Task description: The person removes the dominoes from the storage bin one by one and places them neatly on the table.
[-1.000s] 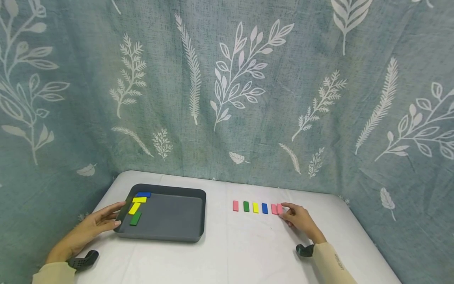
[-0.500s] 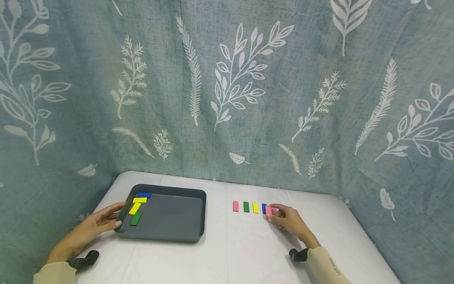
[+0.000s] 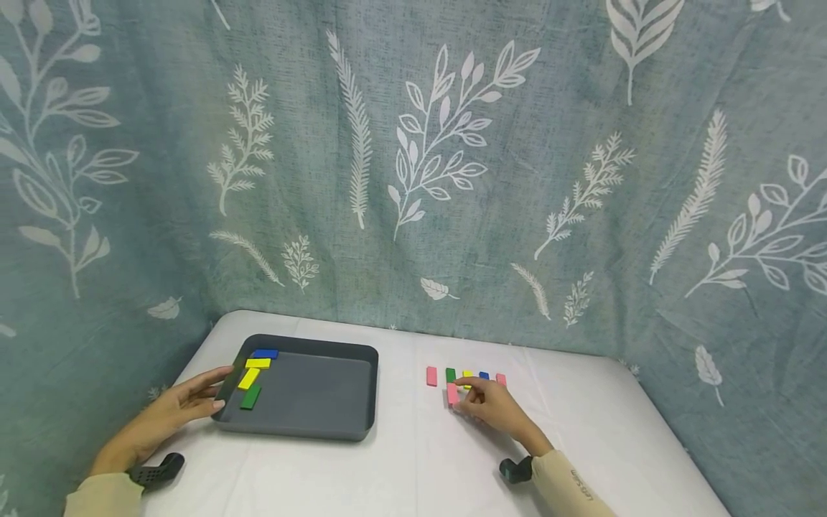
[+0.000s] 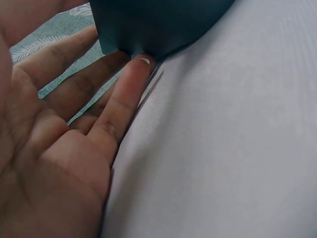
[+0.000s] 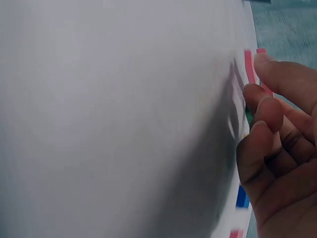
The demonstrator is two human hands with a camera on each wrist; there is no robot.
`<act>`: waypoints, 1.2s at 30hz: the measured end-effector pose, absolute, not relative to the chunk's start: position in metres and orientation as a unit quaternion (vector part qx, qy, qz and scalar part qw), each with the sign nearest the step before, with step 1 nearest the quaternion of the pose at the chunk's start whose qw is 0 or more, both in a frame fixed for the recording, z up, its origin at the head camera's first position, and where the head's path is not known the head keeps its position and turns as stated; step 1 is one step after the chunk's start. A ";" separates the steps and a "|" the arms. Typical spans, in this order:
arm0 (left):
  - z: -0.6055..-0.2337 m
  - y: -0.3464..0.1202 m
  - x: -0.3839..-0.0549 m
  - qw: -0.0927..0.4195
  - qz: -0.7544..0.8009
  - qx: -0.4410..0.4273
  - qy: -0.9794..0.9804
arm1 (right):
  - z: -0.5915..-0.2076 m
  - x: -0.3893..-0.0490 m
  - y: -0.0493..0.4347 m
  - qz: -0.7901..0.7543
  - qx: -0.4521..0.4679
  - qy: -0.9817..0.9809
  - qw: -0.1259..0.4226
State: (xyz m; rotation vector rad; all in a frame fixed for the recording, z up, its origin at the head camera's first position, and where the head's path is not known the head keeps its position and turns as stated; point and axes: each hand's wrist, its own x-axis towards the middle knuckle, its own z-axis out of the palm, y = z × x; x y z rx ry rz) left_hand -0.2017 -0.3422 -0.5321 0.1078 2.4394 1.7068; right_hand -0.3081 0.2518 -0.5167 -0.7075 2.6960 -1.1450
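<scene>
My right hand pinches a flat pink block between thumb and fingers, held over the near end of the green block. That green block lies in a row with a pink block on its left. To its right are a yellow block, a blue block and another pink block, partly behind the hand. My left hand touches the left wall of the dark grey tray, fingers extended; the left wrist view shows fingertips against the tray's corner.
Along the tray's left side lie a blue block, two yellow blocks and a green block. A white cloth covers the table. Behind it hangs a blue-green leaf-patterned curtain.
My right hand has lifted the pink block from the row's right end and carried it left past the blue and yellow blocks. The left hand stays at the tray.
</scene>
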 end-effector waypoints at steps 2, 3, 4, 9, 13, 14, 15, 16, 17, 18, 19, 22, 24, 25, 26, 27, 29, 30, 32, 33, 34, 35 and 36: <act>-0.533 -0.342 -0.202 0.082 0.572 0.037 0.816 | -0.518 -0.308 0.244 -0.379 -0.243 0.890 0.071; -0.533 -0.342 -0.202 0.081 0.571 0.036 0.816 | -0.518 -0.308 0.241 -0.379 -0.245 0.889 0.074; -0.533 -0.342 -0.202 0.081 0.572 0.037 0.815 | -0.519 -0.308 0.237 -0.378 -0.248 0.889 0.077; -0.533 -0.342 -0.201 0.079 0.572 0.037 0.816 | -0.519 -0.308 0.225 -0.371 -0.255 0.889 0.080; -0.534 -0.343 -0.202 0.078 0.573 0.039 0.815 | -0.519 -0.308 0.219 -0.358 -0.259 0.894 0.075; -0.534 -0.343 -0.202 0.079 0.574 0.040 0.814 | -0.519 -0.308 0.219 -0.355 -0.259 0.895 0.075; -0.534 -0.343 -0.202 0.079 0.572 0.039 0.816 | -0.519 -0.308 0.218 -0.352 -0.259 0.897 0.074; -0.534 -0.343 -0.202 0.079 0.572 0.039 0.815 | -0.519 -0.308 0.218 -0.348 -0.257 0.899 0.074; -0.534 -0.343 -0.202 0.080 0.573 0.039 0.815 | -0.519 -0.308 0.218 -0.346 -0.257 0.899 0.074; -0.534 -0.344 -0.202 0.079 0.574 0.040 0.814 | -0.519 -0.308 0.218 -0.343 -0.256 0.900 0.075; -0.533 -0.344 -0.202 0.080 0.575 0.039 0.813 | -0.519 -0.309 0.217 -0.340 -0.256 0.902 0.077; -0.533 -0.344 -0.202 0.082 0.578 0.036 0.811 | -0.518 -0.311 0.217 -0.328 -0.259 0.905 0.079; -0.533 -0.344 -0.202 0.082 0.580 0.035 0.810 | -0.517 -0.311 0.216 -0.323 -0.264 0.905 0.079; -0.532 -0.344 -0.202 0.082 0.580 0.036 0.810 | -0.516 -0.311 0.216 -0.323 -0.266 0.905 0.081; -0.532 -0.344 -0.202 0.081 0.580 0.036 0.809 | -0.515 -0.312 0.217 -0.323 -0.267 0.904 0.083; -0.532 -0.345 -0.202 0.080 0.581 0.038 0.809 | -0.515 -0.312 0.217 -0.323 -0.268 0.904 0.086; -0.532 -0.345 -0.201 0.079 0.582 0.043 0.808 | -0.514 -0.313 0.217 -0.325 -0.267 0.903 0.090; -0.531 -0.345 -0.201 0.078 0.582 0.045 0.808 | -0.513 -0.313 0.218 -0.327 -0.265 0.902 0.091; -0.531 -0.346 -0.202 0.076 0.581 0.048 0.809 | -0.512 -0.314 0.217 -0.329 -0.262 0.903 0.087; -0.531 -0.346 -0.202 0.075 0.581 0.049 0.809 | -0.510 -0.315 0.216 -0.334 -0.260 0.902 0.083; -0.532 -0.346 -0.202 0.074 0.580 0.050 0.809 | -0.508 -0.316 0.215 -0.340 -0.258 0.901 0.077; -0.532 -0.346 -0.202 0.073 0.580 0.050 0.810 | -0.506 -0.317 0.213 -0.344 -0.256 0.901 0.070; -0.532 -0.346 -0.202 0.072 0.579 0.050 0.810 | -0.503 -0.318 0.210 -0.349 -0.254 0.900 0.064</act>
